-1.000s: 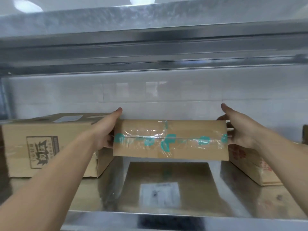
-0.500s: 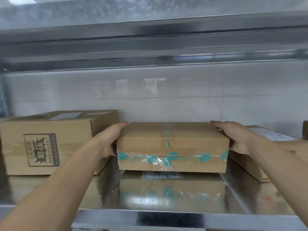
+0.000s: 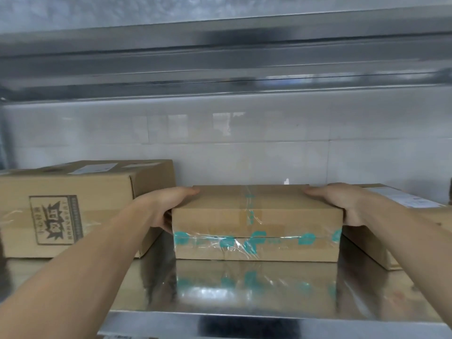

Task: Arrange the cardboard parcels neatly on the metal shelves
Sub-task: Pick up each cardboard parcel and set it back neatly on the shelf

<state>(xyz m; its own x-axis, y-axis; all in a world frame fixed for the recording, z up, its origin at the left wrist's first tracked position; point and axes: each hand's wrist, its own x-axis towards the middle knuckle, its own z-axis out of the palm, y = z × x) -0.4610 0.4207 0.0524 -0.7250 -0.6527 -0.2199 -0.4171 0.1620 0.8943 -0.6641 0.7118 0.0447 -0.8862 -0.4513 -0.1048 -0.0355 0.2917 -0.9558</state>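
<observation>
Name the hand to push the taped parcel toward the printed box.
Likely right. The right hand grips the taped parcel on the side away from the printed box; the left hand fills the gap between them and would have to leave first.

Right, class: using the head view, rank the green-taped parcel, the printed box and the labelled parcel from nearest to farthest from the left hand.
1. The green-taped parcel, centre: the left hand grips its left end.
2. The printed box, left side: just beside that hand.
3. The labelled parcel, far right: beyond the whole taped one.
</observation>
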